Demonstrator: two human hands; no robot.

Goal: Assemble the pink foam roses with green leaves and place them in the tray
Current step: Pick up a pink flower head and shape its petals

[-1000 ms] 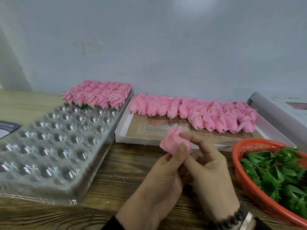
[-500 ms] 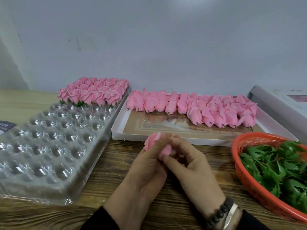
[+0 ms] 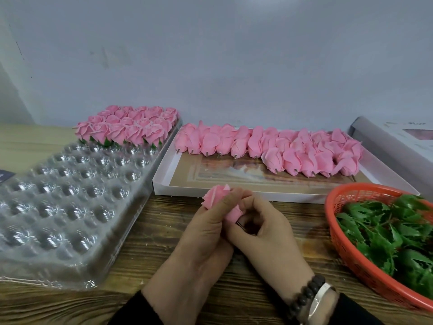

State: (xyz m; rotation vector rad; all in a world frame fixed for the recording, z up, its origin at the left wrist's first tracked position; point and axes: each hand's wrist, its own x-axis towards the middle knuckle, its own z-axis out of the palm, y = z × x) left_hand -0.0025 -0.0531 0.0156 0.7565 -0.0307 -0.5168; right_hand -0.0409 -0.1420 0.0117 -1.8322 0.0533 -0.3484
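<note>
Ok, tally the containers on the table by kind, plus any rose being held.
clear plastic tray: 1
white box of loose roses: 1
orange basket of leaves: 1
pale box at right edge: 1
pink rose held by left hand and right hand: 1
Total: 5

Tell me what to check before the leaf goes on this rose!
1. Rose held firmly by both hands: ok; left hand and right hand both grip it.
2. Stem end reachable: ok, it shows between the fingers.
3. Leaf in hand: not ok, none visible.
4. Leaves within reach: ok, basket sits beside the right hand.
5. Free cups in tray: ok, many near ones are empty.
6. Rose undamaged: cannot tell, fingers cover part.
</note>
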